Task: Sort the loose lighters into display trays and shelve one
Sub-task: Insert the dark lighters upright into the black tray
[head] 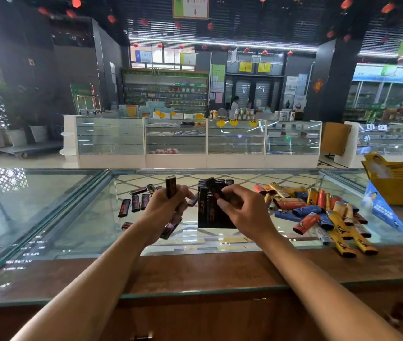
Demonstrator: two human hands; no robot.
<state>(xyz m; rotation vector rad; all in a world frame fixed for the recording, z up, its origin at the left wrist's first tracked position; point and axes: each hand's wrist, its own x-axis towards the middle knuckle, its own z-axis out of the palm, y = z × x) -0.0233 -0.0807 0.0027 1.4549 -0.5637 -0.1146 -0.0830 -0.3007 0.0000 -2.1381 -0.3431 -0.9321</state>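
A black display tray (205, 212) stands upright on the glass counter (72, 217), with black lighters packed in its top rows. My left hand (166, 207) grips several black lighters (171, 187), one sticking up and others poking out below. My right hand (240, 207) pinches one black lighter (214, 189) tilted over the tray's top. Loose black lighters (135, 201) lie left of the tray. A heap of orange, blue and yellow lighters (318, 212) lies to the right.
A yellow and blue carton (390, 185) stands at the counter's far right. A wooden ledge (195, 269) runs along the near edge under the glass. White glass showcases (195, 141) and shop shelves fill the room beyond the counter.
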